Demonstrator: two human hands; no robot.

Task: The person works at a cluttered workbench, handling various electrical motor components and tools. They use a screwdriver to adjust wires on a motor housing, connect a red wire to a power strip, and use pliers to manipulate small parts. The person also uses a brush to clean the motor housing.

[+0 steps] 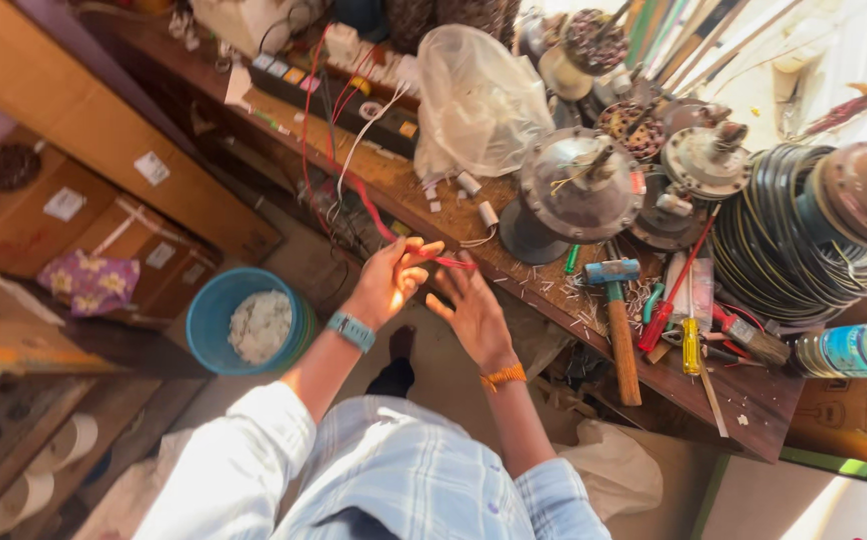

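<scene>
My left hand (394,280) pinches a thin red wire (354,185) that runs from the back of the wooden workbench (714,385) down to my fingers. My right hand (474,310) is spread open just right of it, fingers apart, its fingertips close to the red wire's end near the bench edge. A blue watch sits on my left wrist and an orange band on my right. White wires (359,140) hang beside the red one.
On the bench lie a hammer (619,320), screwdrivers (689,345), a clear plastic bag (479,100), round metal motor housings (579,185), a cable coil (794,240) and a bottle (854,350). A blue bucket (209,320) stands on the floor at left, with cardboard boxes (74,210).
</scene>
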